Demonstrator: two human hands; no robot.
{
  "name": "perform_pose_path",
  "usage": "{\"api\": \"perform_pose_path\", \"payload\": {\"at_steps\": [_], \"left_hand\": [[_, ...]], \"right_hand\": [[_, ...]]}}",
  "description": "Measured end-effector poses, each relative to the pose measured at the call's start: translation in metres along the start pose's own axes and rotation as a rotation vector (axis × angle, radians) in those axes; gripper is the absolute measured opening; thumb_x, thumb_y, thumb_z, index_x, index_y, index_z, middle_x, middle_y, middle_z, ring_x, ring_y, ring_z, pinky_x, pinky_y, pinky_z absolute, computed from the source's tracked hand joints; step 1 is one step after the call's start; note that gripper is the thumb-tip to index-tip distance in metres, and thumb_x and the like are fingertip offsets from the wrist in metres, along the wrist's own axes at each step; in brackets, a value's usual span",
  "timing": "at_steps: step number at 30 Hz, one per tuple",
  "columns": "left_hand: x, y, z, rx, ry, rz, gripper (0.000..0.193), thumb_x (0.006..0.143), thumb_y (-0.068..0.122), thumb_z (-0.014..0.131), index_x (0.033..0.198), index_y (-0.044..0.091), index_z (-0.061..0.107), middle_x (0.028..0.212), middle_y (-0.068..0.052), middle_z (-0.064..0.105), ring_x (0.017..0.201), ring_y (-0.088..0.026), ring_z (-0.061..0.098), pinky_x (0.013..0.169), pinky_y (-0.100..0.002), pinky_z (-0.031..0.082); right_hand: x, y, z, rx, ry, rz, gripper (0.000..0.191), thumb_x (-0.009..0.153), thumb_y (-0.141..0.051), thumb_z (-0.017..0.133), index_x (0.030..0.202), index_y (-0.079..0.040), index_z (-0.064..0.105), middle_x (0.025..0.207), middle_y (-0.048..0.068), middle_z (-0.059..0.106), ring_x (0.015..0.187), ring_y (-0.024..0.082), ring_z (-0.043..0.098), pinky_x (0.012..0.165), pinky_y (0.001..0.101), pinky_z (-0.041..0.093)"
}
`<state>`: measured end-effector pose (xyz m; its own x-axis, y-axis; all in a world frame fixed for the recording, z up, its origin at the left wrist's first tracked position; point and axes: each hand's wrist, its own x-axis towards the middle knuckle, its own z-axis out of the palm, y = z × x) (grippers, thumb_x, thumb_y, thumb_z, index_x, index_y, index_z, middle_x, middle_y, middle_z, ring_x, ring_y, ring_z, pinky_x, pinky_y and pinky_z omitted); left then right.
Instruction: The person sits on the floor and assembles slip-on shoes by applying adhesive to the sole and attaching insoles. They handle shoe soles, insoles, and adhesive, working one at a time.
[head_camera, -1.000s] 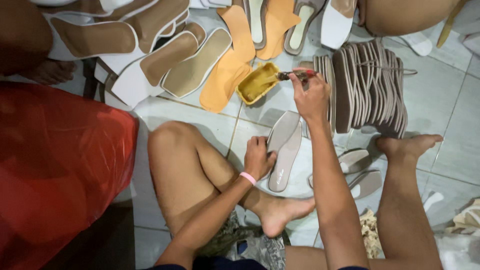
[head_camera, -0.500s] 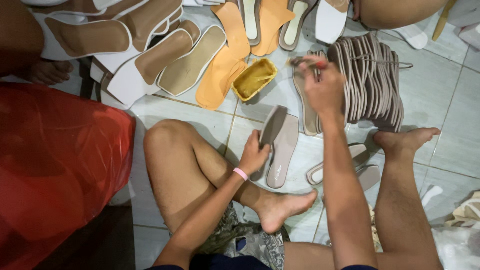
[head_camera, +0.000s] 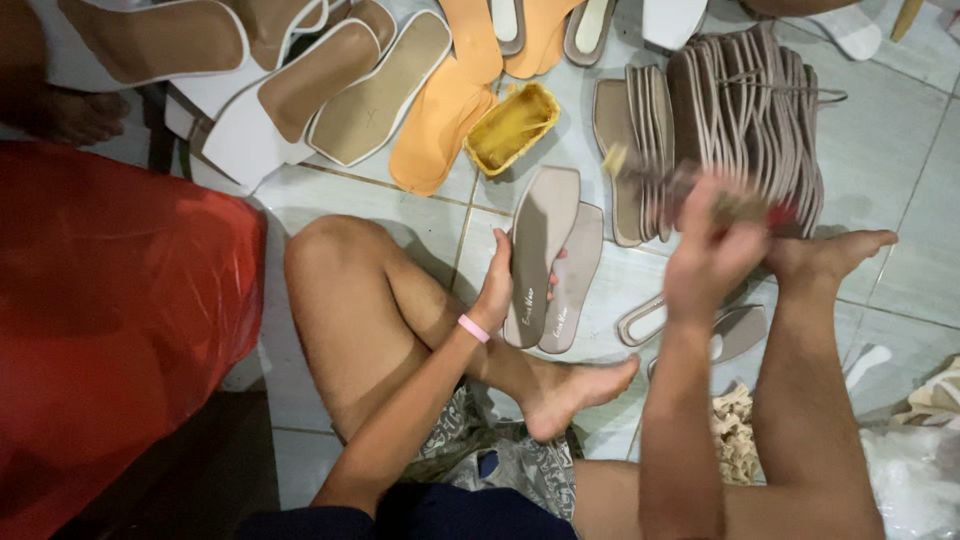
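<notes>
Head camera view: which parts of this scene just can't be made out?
- Right hand: motion blur; the brush-like tool it holds is smeared, so its shape is unclear.
- Grey insole in the left hand: its underside faces away, and it covers part of the second insole.
- Stacked strap soles: too tightly packed to count.
- White sandals: cut off by the top edge.

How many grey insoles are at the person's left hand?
2. One grey insole is gripped upright in the left hand; the second grey insole lies on the floor tiles just behind it. More may be hidden elsewhere.
</notes>
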<state>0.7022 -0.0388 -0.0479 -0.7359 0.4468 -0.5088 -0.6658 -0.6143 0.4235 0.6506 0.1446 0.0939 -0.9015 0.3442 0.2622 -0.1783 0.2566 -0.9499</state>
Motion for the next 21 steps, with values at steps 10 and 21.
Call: {"api": "perform_pose_path", "payload": {"at_steps": [10,21], "left_hand": [[0.013,0.045,-0.011,0.003,-0.041,0.065,0.088,0.105,0.069,0.021,0.132,-0.004,0.063,0.116,-0.014,0.074,0.081,-0.017,0.069,0.07,-0.033,0.062],[0.014,0.028,0.01,0.08,-0.073,0.124,0.083,0.106,0.067,0.022,0.126,-0.002,0.063,0.119,-0.013,0.073,0.084,-0.014,0.068,0.069,-0.032,0.062]], "right_hand": [[-0.097,0.018,0.037,-0.07,-0.097,0.114,0.019,0.103,0.0,0.067,0.119,0.009,0.06,0.115,0.019,0.073,0.098,0.019,0.074,0.088,0.0305,0.063],[-0.091,0.022,0.014,-0.22,-0.164,0.023,0.018,0.102,-0.002,0.07,0.118,0.006,0.066,0.114,0.018,0.075,0.101,0.018,0.074,0.084,0.0276,0.062]]}}
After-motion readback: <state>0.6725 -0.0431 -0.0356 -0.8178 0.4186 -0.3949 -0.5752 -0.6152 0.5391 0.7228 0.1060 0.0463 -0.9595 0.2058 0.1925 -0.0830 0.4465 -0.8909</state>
